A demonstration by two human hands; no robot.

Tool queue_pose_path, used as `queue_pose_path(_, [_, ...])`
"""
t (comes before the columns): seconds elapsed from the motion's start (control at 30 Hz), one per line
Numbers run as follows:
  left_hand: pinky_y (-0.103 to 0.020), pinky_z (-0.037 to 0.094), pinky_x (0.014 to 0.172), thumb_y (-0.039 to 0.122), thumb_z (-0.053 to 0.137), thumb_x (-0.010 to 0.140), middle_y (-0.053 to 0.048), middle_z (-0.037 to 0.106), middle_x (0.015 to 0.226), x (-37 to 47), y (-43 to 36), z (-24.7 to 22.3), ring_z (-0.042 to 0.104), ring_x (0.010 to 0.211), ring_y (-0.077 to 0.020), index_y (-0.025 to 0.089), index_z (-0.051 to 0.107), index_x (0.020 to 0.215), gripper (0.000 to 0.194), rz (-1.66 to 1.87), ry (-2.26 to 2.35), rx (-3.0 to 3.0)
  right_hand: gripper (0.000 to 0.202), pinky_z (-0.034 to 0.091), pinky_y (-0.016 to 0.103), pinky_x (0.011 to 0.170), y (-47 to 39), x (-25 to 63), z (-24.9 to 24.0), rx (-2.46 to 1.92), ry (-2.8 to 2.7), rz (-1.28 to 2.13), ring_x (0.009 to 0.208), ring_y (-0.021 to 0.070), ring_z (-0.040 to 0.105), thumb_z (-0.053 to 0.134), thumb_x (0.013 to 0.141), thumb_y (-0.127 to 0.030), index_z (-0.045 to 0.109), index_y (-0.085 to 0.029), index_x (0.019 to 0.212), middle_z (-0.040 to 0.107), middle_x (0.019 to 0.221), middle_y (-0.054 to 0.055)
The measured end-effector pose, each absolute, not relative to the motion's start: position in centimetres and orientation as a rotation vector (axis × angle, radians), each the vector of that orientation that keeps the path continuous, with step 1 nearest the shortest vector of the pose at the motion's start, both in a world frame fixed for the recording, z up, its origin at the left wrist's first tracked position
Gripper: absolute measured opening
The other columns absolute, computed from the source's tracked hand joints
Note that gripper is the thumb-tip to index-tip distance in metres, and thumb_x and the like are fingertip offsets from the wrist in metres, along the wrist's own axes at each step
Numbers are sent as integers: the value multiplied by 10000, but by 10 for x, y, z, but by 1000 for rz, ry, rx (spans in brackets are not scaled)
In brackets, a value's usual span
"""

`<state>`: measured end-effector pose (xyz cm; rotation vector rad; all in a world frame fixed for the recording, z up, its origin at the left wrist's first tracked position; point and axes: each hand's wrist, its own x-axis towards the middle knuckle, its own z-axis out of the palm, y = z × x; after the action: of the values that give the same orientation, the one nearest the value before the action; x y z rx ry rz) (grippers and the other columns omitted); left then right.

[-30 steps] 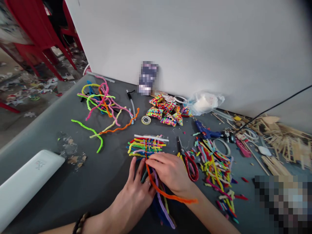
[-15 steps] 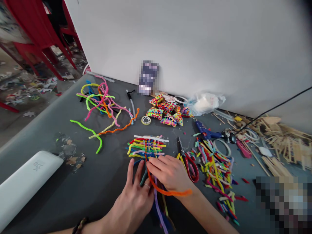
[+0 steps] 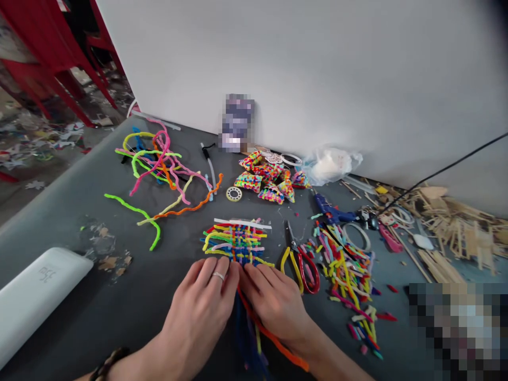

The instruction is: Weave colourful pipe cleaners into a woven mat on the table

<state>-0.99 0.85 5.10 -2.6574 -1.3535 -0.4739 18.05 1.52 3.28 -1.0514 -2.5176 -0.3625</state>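
Observation:
A flat weave of coloured pipe cleaners (image 3: 238,237) lies on the table, with a white strip along its far edge. My left hand (image 3: 204,299) is closed at its near edge, fingers bent and a ring showing. Beside it my right hand (image 3: 275,299) has its fingers curled onto the same edge. Both sets of fingertips press together there, partly hidden. A long orange pipe cleaner (image 3: 283,349) runs from between the hands toward me, over dark blue ones hanging below. Just right of the weave lie red-handled scissors (image 3: 307,270).
Loose long pipe cleaners (image 3: 159,159) lie at the back left, a white power bank (image 3: 47,296) at the front left. Small woven pouches (image 3: 265,177) sit behind the weave. Rightward are a blue glue gun (image 3: 333,210), cut pipe-cleaner pieces (image 3: 353,275) and wooden sticks (image 3: 468,227).
My left hand has gone from spread fingers to curled ones at the weave's edge. My right hand has shifted slightly down, and the orange pipe cleaner's loose end now hangs lower.

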Motion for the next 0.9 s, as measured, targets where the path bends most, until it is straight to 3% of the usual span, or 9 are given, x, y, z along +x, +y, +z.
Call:
queue_pose_path(0.1, [-418, 553, 914, -27, 508, 812, -166, 700, 1172, -11, 15, 36, 651, 1052, -287, 23, 682, 1229, 454, -406, -1321, -2612, 241, 468, 323, 750, 13, 180, 31, -1060, -2566, -367, 825, 179, 613, 508, 997, -83, 723, -111, 1102, 722, 940, 75])
queue_pose_path(0.3, [-413, 539, 867, 15, 450, 917, -136, 706, 1086, -21, 28, 25, 640, 1007, -276, 67, 716, 1140, 351, -522, -1276, -2614, 261, 482, 347, 740, 9, 180, 22, -1069, -2589, -399, 861, 200, 620, 581, 968, -101, 699, -79, 1199, 721, 1002, 100])
queue_pose_path(0.53, [-440, 500, 900, 65, 498, 968, -149, 685, 1163, -21, 31, 19, 616, 1045, -294, 58, 665, 1224, 306, -610, -1282, -2589, 276, 493, 344, 716, 7, 180, 18, -1116, -2597, -346, 863, 191, 616, 583, 975, -118, 679, -99, 1233, 716, 1018, 85])
queue_pose_path(0.9, [-403, 521, 876, 114, 579, 958, -57, 678, 951, -17, 52, 16, 604, 907, -231, 181, 732, 1064, 197, -856, -1611, -2669, 304, 502, 342, 746, 8, 180, 21, -1132, -2629, -319, 867, 194, 600, 554, 988, -131, 674, -102, 1266, 713, 1024, 77])
